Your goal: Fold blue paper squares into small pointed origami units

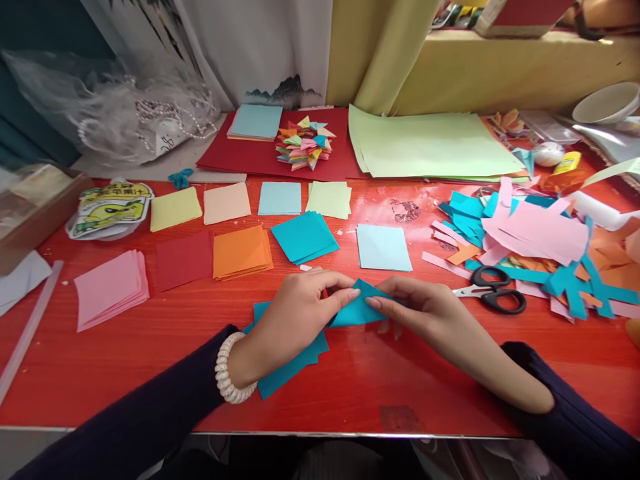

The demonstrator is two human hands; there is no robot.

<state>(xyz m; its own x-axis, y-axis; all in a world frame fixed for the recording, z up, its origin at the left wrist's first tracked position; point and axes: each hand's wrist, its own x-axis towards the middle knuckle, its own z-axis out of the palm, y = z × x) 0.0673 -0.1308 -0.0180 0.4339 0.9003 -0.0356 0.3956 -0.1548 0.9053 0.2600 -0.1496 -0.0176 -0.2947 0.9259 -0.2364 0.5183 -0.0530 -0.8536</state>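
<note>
Between my two hands is a folded blue paper [361, 311], its peak pointing away from me. My left hand [305, 307] pinches its left side with thumb and fingers, a pale coiled band [231, 373] around the wrist. On the right side, my right hand [423, 307] holds the same paper, thumb on top and fingers partly hidden behind it. Under my left hand and wrist lie several blue sheets [295, 365], partly covered. Just right of my right hand rest black-handled scissors [500, 288].
Beyond my hands lie square stacks: pink [114, 290], red [184, 260], orange [241, 252], blue [305, 238] and light blue [384, 247]. Paper scraps [540, 233] heap at the right. A folded-paper ring [305, 143] sits on red sheets [215, 155] at the back, beside large green sheets [430, 143].
</note>
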